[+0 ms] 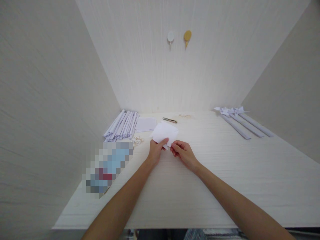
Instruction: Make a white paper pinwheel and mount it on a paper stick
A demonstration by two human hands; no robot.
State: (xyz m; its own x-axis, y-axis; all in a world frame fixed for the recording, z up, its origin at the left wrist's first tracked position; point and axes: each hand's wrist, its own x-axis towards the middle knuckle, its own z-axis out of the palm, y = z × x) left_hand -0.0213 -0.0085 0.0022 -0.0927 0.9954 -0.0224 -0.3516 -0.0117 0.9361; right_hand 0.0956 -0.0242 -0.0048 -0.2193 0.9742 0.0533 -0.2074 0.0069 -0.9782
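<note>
A white sheet of paper (164, 132) is held just above the white desk (225, 186), near its middle. My left hand (155, 151) pinches the sheet's near left edge with thumb and fingers. My right hand (183, 152) pinches the near right edge, fingers curled. Both hands sit close together, almost touching, with the paper fanning away from them toward the wall.
A bundle of rolled white paper sticks (122, 126) lies at the back left, with a flat stack of white sheets (145, 124) beside it. A small cutter (169, 120) lies behind the paper. Three paper sticks with folded tops (243, 123) lie at the back right. Two wall hooks (179, 37) hang above.
</note>
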